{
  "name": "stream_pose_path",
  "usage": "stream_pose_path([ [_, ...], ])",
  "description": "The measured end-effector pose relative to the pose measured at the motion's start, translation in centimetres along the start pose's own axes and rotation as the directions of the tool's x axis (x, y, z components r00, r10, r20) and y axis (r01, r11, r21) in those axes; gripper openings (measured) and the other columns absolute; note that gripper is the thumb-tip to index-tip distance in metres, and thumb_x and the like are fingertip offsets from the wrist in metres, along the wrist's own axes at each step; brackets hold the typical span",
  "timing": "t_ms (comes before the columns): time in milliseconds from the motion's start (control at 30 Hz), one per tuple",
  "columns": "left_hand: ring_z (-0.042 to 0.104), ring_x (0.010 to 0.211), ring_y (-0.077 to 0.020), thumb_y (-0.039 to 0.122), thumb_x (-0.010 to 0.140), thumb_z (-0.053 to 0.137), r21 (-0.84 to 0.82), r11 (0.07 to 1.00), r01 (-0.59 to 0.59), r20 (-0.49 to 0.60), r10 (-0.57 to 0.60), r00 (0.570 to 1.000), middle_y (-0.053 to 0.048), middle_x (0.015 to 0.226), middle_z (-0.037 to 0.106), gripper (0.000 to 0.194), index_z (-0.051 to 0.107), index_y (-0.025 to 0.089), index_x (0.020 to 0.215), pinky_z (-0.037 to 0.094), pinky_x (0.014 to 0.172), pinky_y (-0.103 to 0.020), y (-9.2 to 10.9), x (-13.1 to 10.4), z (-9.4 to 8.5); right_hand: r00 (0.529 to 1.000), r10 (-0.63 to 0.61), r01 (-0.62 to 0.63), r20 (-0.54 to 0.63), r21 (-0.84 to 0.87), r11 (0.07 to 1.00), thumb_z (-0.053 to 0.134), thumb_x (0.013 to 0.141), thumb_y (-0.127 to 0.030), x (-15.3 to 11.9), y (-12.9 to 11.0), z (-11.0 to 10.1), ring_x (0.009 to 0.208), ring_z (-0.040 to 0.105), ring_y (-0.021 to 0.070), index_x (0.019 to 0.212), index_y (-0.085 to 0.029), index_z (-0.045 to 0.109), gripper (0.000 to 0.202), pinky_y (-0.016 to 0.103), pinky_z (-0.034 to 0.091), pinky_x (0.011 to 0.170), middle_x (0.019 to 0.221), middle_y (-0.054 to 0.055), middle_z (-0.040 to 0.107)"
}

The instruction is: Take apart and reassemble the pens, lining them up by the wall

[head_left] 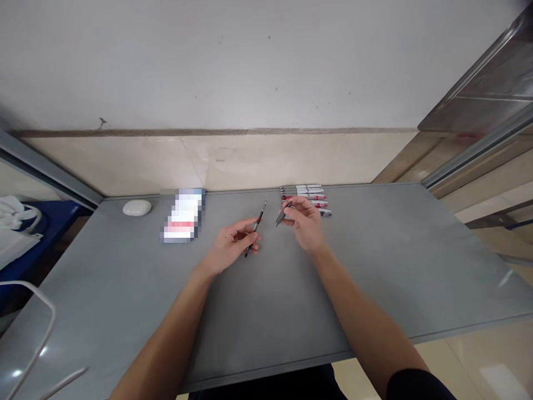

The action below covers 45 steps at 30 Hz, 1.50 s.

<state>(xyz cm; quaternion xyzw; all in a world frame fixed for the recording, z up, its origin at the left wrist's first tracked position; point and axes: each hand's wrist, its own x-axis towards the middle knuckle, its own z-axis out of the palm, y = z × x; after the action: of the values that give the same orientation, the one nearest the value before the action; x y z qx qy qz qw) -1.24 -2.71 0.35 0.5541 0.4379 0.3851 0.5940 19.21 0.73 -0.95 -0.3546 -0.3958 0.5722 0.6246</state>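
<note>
Between the fingers and thumb of my left hand [233,243] is a slim dark pen [261,214], tilted with its upper end away from me. My right hand [306,222] pinches a short dark grey pen piece [281,217], its narrow end pointing down and left. The two held items are a small distance apart, above the grey table [266,311]. Just behind my right hand lies a row of several pens [308,189], white, red and dark, side by side near the wall. My right hand partly hides the nearer ones.
A white oval case [137,208] and a blurred-out phone-like object [183,215] lie at the back left. A pale wall [250,158] borders the table's back edge. White cables [52,316] hang at the lower left, beside a blue surface [54,225].
</note>
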Motion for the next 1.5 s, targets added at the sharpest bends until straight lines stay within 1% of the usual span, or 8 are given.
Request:
stream_pose_path([
  [133, 0.061, 0.064, -0.015, 0.037, 0.082, 0.068, 0.087, 0.996, -0.022, 0.006, 0.022, 1.0, -0.002, 0.08, 0.065, 0.043, 0.065, 0.021, 0.122, 0.051, 0.064, -0.032, 0.0, -0.1, 0.2, 0.986, -0.049, 0.057, -0.16, 0.047, 0.997, 0.075, 0.069, -0.028, 0.3, -0.6, 1.0, 0.077, 0.064, 0.0118, 0.083, -0.026, 0.061, 0.02, 0.029, 0.059, 0.068, 0.09, -0.003, 0.065],
  [367, 0.06, 0.066, -0.0143, 0.033, 0.085, 0.063, 0.241, 0.969, -0.053, -0.027, 0.061, 0.998, -0.002, 0.084, 0.065, 0.04, 0.066, 0.025, 0.124, 0.052, 0.069, -0.031, -0.2, -0.2, 0.4, 0.969, -0.088, 0.106, -0.231, 0.069, 0.992, 0.074, 0.07, -0.032, 0.5, -1.2, 1.9, 0.079, 0.066, 0.0121, 0.088, -0.027, 0.059, 0.023, 0.027, 0.059, 0.066, 0.092, -0.002, 0.066],
  [500, 0.061, 0.065, -0.015, 0.032, 0.084, 0.063, 0.247, 0.968, -0.038, -0.048, 0.051, 0.998, -0.002, 0.086, 0.066, 0.039, 0.067, 0.027, 0.123, 0.053, 0.067, -0.031, -0.2, -0.2, 0.4, 0.954, -0.085, 0.118, -0.289, 0.099, 0.988, 0.076, 0.068, -0.033, 0.5, -1.5, 1.9, 0.08, 0.066, 0.0127, 0.087, -0.026, 0.059, 0.026, 0.024, 0.058, 0.062, 0.094, -0.001, 0.066],
  [833, 0.06, 0.065, -0.015, 0.034, 0.085, 0.063, 0.21, 0.977, -0.031, 0.01, 0.029, 1.0, -0.002, 0.082, 0.065, 0.039, 0.067, 0.026, 0.123, 0.053, 0.066, -0.03, 0.0, -0.2, 0.5, 0.961, -0.129, 0.134, -0.243, 0.004, 0.991, 0.07, 0.075, -0.035, 0.8, -1.0, 1.8, 0.087, 0.067, 0.0133, 0.091, -0.028, 0.058, 0.021, 0.026, 0.058, 0.067, 0.101, -0.001, 0.067],
  [1000, 0.06, 0.065, -0.0147, 0.035, 0.086, 0.062, 0.226, 0.973, -0.037, 0.034, 0.03, 0.999, -0.001, 0.081, 0.065, 0.038, 0.067, 0.028, 0.123, 0.053, 0.066, -0.03, 0.0, -0.2, 0.4, 0.963, -0.098, 0.12, -0.25, 0.075, 0.99, 0.075, 0.069, -0.032, 0.8, -1.0, 1.7, 0.082, 0.067, 0.0132, 0.087, -0.027, 0.06, 0.024, 0.026, 0.059, 0.065, 0.095, -0.001, 0.067],
  [1133, 0.059, 0.064, -0.0151, 0.035, 0.084, 0.064, 0.192, 0.981, -0.022, 0.017, 0.02, 1.0, -0.002, 0.08, 0.066, 0.038, 0.069, 0.026, 0.121, 0.053, 0.064, -0.03, 0.0, -0.2, 0.5, 0.969, -0.09, 0.107, -0.229, 0.06, 0.992, 0.075, 0.069, -0.032, 0.7, -0.9, 1.8, 0.081, 0.067, 0.0139, 0.087, -0.026, 0.061, 0.023, 0.028, 0.06, 0.068, 0.093, -0.001, 0.067],
  [1333, 0.059, 0.065, -0.0154, 0.035, 0.084, 0.063, 0.204, 0.978, -0.04, 0.023, 0.036, 0.999, -0.002, 0.079, 0.065, 0.038, 0.069, 0.026, 0.121, 0.053, 0.063, -0.029, -0.2, -0.1, 0.5, 0.989, -0.08, 0.084, -0.125, 0.026, 0.996, 0.071, 0.073, -0.029, 0.2, -0.5, 1.8, 0.083, 0.067, 0.0137, 0.089, -0.028, 0.061, 0.019, 0.033, 0.06, 0.075, 0.095, -0.003, 0.067],
  [1500, 0.058, 0.062, -0.0136, 0.036, 0.083, 0.065, 0.202, 0.979, -0.026, -0.006, 0.028, 1.0, -0.001, 0.082, 0.066, 0.039, 0.068, 0.026, 0.121, 0.053, 0.063, -0.029, -0.2, 0.1, 0.6, 0.995, -0.03, 0.035, -0.097, 0.043, 0.998, 0.073, 0.071, -0.027, -0.1, -0.1, 1.9, 0.082, 0.067, 0.0141, 0.087, -0.027, 0.062, 0.02, 0.032, 0.06, 0.072, 0.092, -0.002, 0.067],
])
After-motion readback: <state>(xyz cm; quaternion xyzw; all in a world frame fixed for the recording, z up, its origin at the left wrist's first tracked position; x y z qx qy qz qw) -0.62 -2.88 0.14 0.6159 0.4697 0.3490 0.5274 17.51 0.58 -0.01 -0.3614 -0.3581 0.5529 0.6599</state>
